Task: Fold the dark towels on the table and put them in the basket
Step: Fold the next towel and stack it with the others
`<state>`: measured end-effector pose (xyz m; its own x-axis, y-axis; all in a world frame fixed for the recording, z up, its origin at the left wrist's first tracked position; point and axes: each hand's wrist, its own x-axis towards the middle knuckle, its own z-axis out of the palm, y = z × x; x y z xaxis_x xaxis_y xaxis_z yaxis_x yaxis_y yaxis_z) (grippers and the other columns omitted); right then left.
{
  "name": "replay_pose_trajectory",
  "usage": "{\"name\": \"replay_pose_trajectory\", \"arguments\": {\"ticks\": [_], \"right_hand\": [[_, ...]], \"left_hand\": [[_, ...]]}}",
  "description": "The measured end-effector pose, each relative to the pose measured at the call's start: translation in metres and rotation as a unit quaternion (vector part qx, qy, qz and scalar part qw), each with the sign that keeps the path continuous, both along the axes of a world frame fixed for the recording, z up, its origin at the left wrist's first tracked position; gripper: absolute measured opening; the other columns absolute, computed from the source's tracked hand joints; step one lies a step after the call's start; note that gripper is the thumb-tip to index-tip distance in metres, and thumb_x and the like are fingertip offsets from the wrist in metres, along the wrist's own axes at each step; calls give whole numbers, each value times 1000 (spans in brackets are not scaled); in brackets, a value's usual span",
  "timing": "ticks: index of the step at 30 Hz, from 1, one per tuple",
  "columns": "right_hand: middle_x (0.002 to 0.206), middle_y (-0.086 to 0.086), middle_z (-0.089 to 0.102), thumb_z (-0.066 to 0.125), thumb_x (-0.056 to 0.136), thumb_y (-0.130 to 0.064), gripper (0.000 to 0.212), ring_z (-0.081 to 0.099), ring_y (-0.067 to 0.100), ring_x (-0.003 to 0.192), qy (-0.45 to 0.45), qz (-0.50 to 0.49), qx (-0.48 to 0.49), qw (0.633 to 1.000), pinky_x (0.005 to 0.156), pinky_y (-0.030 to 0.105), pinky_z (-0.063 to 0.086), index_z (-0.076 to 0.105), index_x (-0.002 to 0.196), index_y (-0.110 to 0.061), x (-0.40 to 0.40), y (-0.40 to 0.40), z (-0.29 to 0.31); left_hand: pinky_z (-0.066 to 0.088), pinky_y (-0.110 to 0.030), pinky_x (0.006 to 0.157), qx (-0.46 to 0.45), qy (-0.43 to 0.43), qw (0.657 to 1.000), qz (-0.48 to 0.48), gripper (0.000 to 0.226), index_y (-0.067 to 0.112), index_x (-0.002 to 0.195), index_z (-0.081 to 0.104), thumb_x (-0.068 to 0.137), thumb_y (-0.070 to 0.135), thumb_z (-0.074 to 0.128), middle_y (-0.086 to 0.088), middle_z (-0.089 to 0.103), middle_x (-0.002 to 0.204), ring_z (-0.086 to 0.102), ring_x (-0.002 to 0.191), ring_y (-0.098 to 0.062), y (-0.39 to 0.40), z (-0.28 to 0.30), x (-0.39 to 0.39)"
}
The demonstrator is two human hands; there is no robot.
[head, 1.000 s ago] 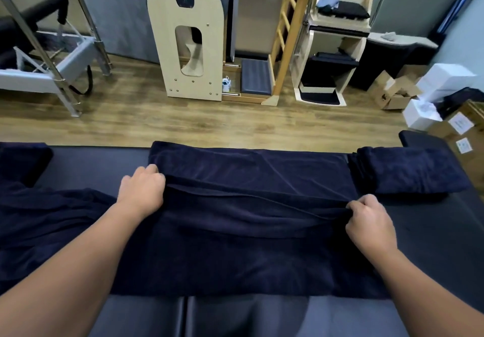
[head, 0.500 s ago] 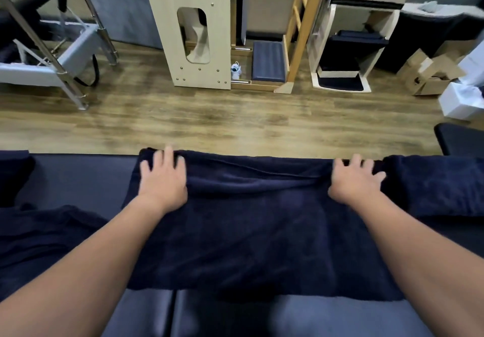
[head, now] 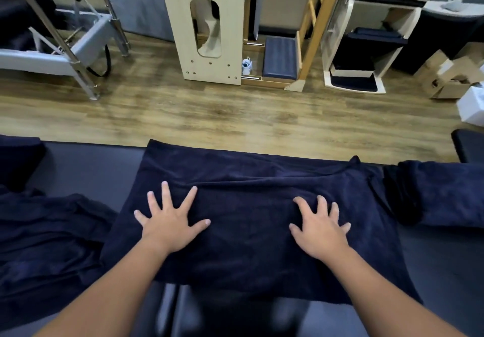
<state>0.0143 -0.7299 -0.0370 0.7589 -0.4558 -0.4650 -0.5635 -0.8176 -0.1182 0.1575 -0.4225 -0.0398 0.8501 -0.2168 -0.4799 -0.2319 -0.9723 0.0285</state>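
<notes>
1. Navy terry cloth covers most of your work surface: the folded towel (head: 248,232) lies flat across the middle of the dark padded table (head: 89,169), its far edge close to the table's far rim.
2. To your left, a crumpled heap of dark towels (head: 49,245) rests on the table, touching the folded towel's left edge.
3. To your right, another dark towel (head: 440,192) lies bunched just beside the folded towel's right end.
4. Beyond the table, a wood-plank floor (head: 209,111) carries a pale wooden arch unit (head: 207,27), a wooden ladder frame (head: 314,30), a white shelf unit (head: 366,48) and a metal-framed bench (head: 65,45). Cardboard boxes (head: 450,74) sit at the far right. None of these stands between you and the towel.
5. No basket appears in the head view.
6. Your left hand (head: 169,221) rests palm-down on the left half of the folded towel, fingers straight and spread wide.
7. Your right hand (head: 320,228) rests palm-down on the right half, fingers spread and slightly bent at the tips; it grips nothing.
8. Both hands lie on top of the cloth, well apart, with a raised crease of the towel running just beyond the fingertips (head: 165,186).
</notes>
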Motion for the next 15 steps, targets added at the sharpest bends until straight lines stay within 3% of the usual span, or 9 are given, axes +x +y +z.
{"name": "replay_pose_trajectory", "arguments": {"ticks": [3, 5, 7, 10, 12, 15], "right_hand": [[163, 11, 13, 49, 98, -51, 48, 9, 34, 151, -62, 56, -41, 996, 114, 58, 29, 46, 136, -22, 36, 19, 3], [161, 10, 18, 48, 99, -50, 46, 12, 31, 150, -86, 107, -35, 990, 115, 52, 31, 52, 133, -18, 66, 37, 4], [161, 8, 20, 46, 101, -49, 45, 13, 31, 150, -89, 142, -30, 986, 115, 53, 30, 54, 133, -18, 95, 58, 5], [154, 3, 34, 40, 104, -46, 40, 28, 30, 141, -86, 196, -22, 977, 110, 56, 32, 63, 119, -16, 139, 93, 6], [145, 3, 45, 38, 106, -40, 39, 39, 31, 130, -102, 205, -3, 974, 101, 50, 40, 66, 112, -13, 167, 112, 6], [134, 7, 50, 47, 104, -32, 29, 47, 34, 118, -156, 178, 19, 971, 85, 42, 46, 56, 126, -14, 205, 136, 4]], "left_hand": [[6, -71, 115, 6, -34, 999, -4, 85, 55, 151, -19, 82, 90, 18, -10, -25, 165, -20, 152, -37, 24, -4, -9], [9, -64, 120, 12, -65, 998, -11, 83, 47, 157, -10, 88, 83, 20, -16, -17, 167, -16, 154, -35, 39, -6, -16], [20, -56, 121, 12, -99, 995, 4, 83, 32, 161, 16, 92, 75, 32, -24, 0, 167, -2, 155, -39, 50, -7, -20], [46, -53, 101, -18, -158, 985, 70, 72, 13, 139, 53, 87, 60, 64, -31, 33, 154, 38, 138, -45, 69, -8, -22], [49, -53, 90, -27, -171, 976, 132, 71, 12, 136, 52, 84, 57, 70, -24, 47, 141, 51, 118, -40, 77, -2, -23], [48, -47, 91, -50, -146, 959, 237, 72, 13, 138, 45, 88, 63, 60, -10, 58, 125, 56, 114, -32, 92, 4, -21]]}}
